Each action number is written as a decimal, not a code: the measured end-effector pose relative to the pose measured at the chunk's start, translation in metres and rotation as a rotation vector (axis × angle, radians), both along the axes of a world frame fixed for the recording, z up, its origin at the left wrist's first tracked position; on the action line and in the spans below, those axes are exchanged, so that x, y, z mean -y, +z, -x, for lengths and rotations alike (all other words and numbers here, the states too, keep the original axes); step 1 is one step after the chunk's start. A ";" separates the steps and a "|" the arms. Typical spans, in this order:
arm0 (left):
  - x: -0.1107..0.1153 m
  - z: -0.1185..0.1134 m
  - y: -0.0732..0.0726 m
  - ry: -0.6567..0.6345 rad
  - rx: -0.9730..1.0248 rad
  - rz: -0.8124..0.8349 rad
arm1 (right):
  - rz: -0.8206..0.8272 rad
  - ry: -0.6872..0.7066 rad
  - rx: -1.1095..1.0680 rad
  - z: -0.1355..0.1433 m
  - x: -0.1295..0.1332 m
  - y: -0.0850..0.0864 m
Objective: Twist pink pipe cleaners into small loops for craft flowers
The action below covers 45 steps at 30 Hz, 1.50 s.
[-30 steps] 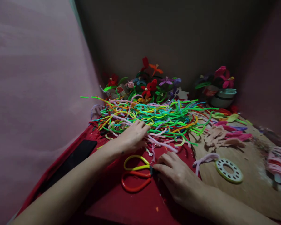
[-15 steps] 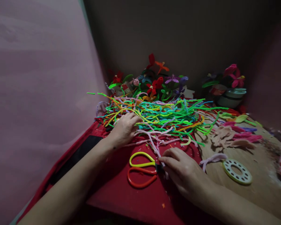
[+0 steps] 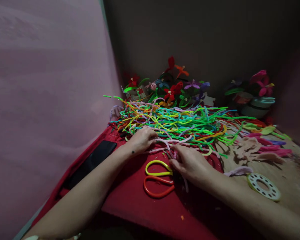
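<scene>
My left hand [image 3: 143,140] is at the near edge of a pile of colourful pipe cleaners [image 3: 185,121], its fingers closed on a pale pink pipe cleaner [image 3: 166,143]. This strand runs towards my right hand [image 3: 191,162], which pinches it between thumb and fingers. A loose pink tail hangs below the right palm. Just left of that hand lie scissors with one yellow and one red handle loop [image 3: 158,196]; their blades are hidden beneath the hand. The exact grip of the left fingertips is partly hidden.
Fuzzy flowers [image 3: 173,91] stand behind the pile, with a pale pot [image 3: 257,106] at the right. A dark flat phone-like object [image 3: 96,158] lies left on the red cloth [image 3: 135,213]. On the right are bent pink and beige pieces [image 3: 250,150] and a holed ring [image 3: 263,186].
My right hand has moved forward and left, closer to my left hand, along the pink strand. The left hand has come slightly nearer to me. The view has swung a little left.
</scene>
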<state>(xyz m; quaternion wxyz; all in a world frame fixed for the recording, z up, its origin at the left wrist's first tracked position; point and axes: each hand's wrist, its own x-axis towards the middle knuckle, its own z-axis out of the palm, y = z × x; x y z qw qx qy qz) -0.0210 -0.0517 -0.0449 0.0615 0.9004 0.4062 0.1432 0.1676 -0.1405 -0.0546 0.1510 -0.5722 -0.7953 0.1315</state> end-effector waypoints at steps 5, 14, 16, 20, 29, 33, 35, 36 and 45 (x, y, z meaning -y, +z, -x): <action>-0.006 -0.001 -0.013 -0.023 0.008 -0.045 | -0.036 -0.023 0.087 0.000 -0.003 -0.003; 0.003 0.002 0.006 -0.140 -0.043 -0.050 | -0.140 -0.112 0.181 -0.032 -0.013 0.004; 0.004 0.002 0.009 -0.139 -0.048 0.001 | -0.141 -0.125 0.188 -0.033 -0.013 0.003; 0.008 0.001 0.006 -0.108 -0.064 0.059 | -0.173 -0.103 0.161 -0.032 -0.013 0.000; 0.007 -0.006 -0.012 -0.113 -0.130 -0.086 | -0.326 0.035 0.214 -0.026 -0.025 -0.009; 0.004 -0.006 -0.012 -0.135 -0.059 -0.091 | -0.345 0.003 0.200 -0.027 -0.029 -0.009; 0.004 -0.006 -0.011 -0.147 -0.039 -0.082 | -0.346 -0.004 0.177 -0.028 -0.031 -0.009; 0.004 -0.007 -0.010 -0.145 -0.038 -0.075 | -0.340 -0.005 0.167 -0.029 -0.032 -0.009; 0.004 -0.006 -0.017 -0.174 -0.091 -0.104 | -0.286 -0.071 0.288 -0.032 -0.032 -0.013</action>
